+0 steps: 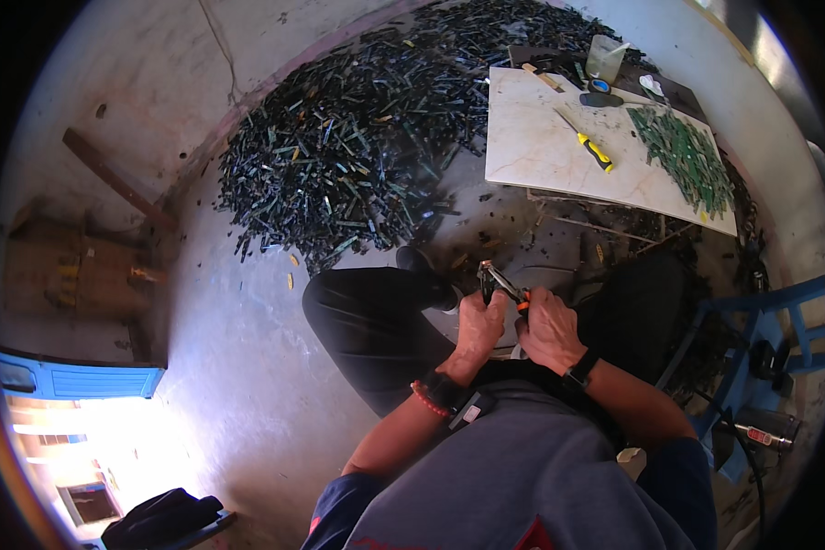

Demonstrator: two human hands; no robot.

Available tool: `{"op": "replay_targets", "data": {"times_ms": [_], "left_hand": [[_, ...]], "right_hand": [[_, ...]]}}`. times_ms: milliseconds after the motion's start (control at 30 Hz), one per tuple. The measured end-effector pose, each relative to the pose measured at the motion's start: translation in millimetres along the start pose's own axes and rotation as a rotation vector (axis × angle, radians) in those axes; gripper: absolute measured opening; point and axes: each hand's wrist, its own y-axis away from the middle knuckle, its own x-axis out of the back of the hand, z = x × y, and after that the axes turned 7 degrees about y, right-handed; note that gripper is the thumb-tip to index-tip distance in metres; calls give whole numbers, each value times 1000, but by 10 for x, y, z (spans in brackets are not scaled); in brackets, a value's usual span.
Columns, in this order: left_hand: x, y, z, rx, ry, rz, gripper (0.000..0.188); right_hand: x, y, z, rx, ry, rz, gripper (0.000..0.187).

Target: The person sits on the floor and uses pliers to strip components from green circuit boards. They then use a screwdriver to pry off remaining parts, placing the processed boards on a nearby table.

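In front of my lap, my left hand is closed round a small dark strip that sticks up past the fingers. My right hand is wrapped round a pair of pliers with orange and black on the handles. The metal jaws reach left to the top end of the strip and seem to touch it. Fingers cover the lower part of the strip and most of the plier handles. Both hands are close together, between my bent knees.
A large heap of dark strips covers the floor ahead. On a pale board lie a yellow-and-black screwdriver, blue tape and a pile of green strips. A plastic cup stands behind. At right is a blue stool.
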Motion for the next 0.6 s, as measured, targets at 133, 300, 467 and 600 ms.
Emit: {"op": "replay_targets", "data": {"times_ms": [133,300,467,600], "left_hand": [[-6,-6,-14,9,-2,11,29],[5,16,4,-12,-47,12,31],[27,-15,-56,-36,-100,37,31],[80,-105,-180,-196,-245,43,32]], "right_hand": [[15,-3,-11,-2,2,-12,26],[-9,-8,19,18,34,-2,30],[-76,-86,125,61,109,58,34],[17,-94,70,67,113,64,29]]}}
